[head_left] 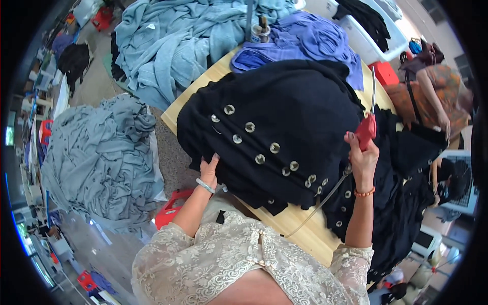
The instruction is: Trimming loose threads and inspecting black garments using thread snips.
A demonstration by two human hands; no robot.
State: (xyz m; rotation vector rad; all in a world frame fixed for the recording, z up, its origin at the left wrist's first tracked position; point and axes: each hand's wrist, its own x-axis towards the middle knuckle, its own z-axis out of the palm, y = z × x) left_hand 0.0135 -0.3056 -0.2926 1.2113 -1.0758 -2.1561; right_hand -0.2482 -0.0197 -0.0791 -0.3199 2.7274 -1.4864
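A black knit garment with rows of shiny round metal buttons lies bunched across the wooden table in front of me. At its near left edge my left hand is closed on the cloth, thumb on top and fingers partly hidden beneath. Above the right side of the garment, my right hand grips a red air blow gun. Its long thin metal nozzle points away from me. From the gun's handle a pale hose runs down toward the table's near edge.
More black buttoned garments hang over the table's right side, near a person in an orange patterned top. Blue-green knitwear and purple cloth lie at the back. A grey garment heap stands left, near a red stool.
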